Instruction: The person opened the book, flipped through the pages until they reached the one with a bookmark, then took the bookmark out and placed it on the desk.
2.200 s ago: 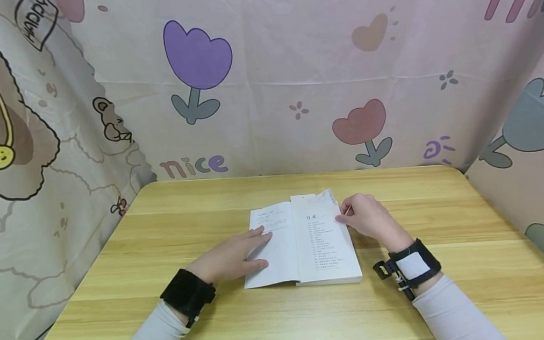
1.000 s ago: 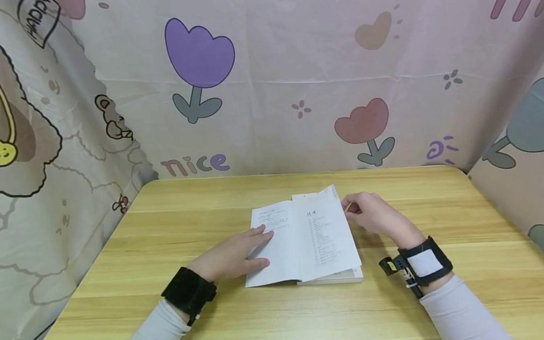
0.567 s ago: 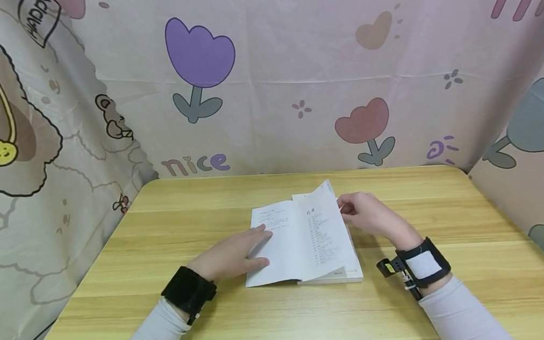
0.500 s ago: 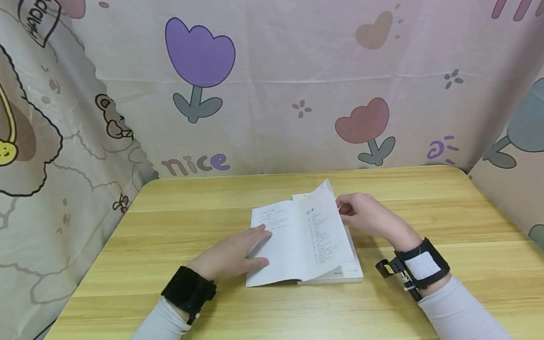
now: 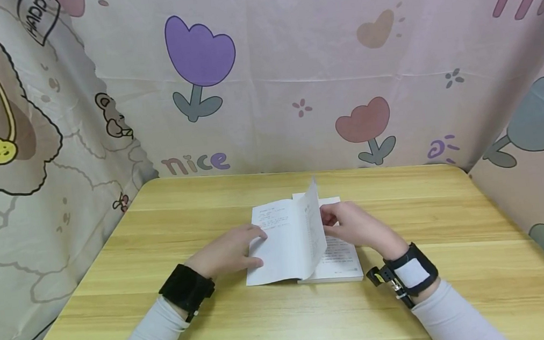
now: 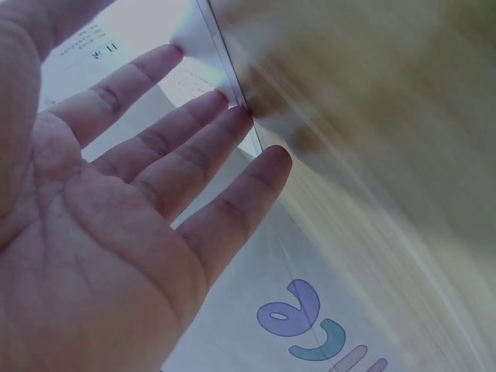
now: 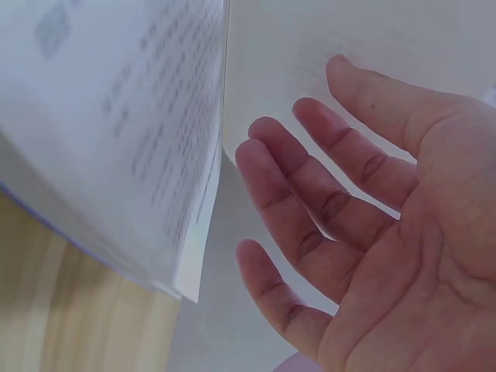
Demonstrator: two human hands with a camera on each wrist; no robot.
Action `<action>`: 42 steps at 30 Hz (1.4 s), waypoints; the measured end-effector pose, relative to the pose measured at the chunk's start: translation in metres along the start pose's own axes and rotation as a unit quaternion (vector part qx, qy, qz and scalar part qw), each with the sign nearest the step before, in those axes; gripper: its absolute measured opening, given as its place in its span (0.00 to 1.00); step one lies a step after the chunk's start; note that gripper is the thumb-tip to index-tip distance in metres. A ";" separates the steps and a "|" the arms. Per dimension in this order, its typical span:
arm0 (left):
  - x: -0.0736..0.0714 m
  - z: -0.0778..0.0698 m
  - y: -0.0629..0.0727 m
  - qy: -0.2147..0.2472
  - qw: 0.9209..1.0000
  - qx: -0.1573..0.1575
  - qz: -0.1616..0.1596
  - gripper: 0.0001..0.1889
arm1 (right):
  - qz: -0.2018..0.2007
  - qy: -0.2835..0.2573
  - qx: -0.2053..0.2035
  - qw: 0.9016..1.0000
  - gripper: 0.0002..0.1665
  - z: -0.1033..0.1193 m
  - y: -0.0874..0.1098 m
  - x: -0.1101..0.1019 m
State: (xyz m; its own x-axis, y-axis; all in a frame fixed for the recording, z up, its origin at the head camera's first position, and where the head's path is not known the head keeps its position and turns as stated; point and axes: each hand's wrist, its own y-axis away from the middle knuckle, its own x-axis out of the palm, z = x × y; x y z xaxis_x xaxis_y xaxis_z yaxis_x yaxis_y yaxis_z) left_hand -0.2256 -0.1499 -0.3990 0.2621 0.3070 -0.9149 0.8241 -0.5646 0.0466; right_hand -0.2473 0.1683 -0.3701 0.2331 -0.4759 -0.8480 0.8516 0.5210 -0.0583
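Note:
A paperback book [image 5: 277, 264] lies spread on the table in the head view. One of its pages [image 5: 314, 231] stands nearly upright from the spine, with printed text on the page [image 5: 340, 261] under it. My left hand [image 5: 228, 253] rests at the book's left edge; the left wrist view shows its fingers [image 6: 232, 205] extended. On the page's right side, my right hand [image 5: 359, 231] reaches in with its fingertips by the raised page. In the right wrist view the right hand's fingers [image 7: 302, 209] bend loosely, thumb apart, and pinch nothing. Whether they touch the page is unclear.
The wooden table [image 5: 228, 330] carries the book near its middle. Behind it hangs a printed cloth [image 5: 270, 40], with more patterned cloth on both sides. Black bands [image 5: 187, 292] with small cameras circle both wrists.
The contents page, earlier lying flat at the right, has risen and swung left to near upright. My right hand has moved left with it. The left hand has shifted slightly leftward.

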 end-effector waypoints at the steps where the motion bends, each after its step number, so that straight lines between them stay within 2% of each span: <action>1: 0.000 0.000 0.000 -0.002 1.000 -0.001 -0.002 0.28 | 0.003 0.002 -0.004 1.000 0.03 0.001 0.000 0.001; 7: -0.002 0.002 0.000 -0.002 1.000 -0.004 -0.004 0.29 | 0.021 0.004 -0.008 1.000 0.03 0.010 -0.002 0.008; 13: -0.004 0.003 0.000 0.002 1.000 -0.016 -0.003 0.29 | 0.029 -0.017 -0.018 0.999 0.04 0.016 -0.003 0.012; 27: -0.007 0.004 -0.001 0.002 0.999 -0.038 0.011 0.31 | 0.044 -0.040 -0.028 0.998 0.08 0.019 -0.001 0.021; 38: -0.012 0.010 0.002 0.012 1.000 -0.006 -0.011 0.31 | 0.049 -0.051 -0.042 0.997 0.13 0.023 0.001 0.027; 42: -0.012 0.012 0.002 0.012 1.000 -0.009 -0.013 0.34 | 0.051 -0.043 -0.057 0.996 0.15 0.024 0.000 0.029</action>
State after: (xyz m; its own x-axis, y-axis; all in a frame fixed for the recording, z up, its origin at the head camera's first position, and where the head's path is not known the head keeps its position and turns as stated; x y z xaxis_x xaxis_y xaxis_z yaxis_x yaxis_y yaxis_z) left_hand -0.2333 -0.1641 -0.3930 0.2528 0.3395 -0.9060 0.8392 -0.5429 0.0308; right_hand -0.2292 0.1376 -0.3822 0.3596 -0.4734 -0.8041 0.7636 0.6446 -0.0380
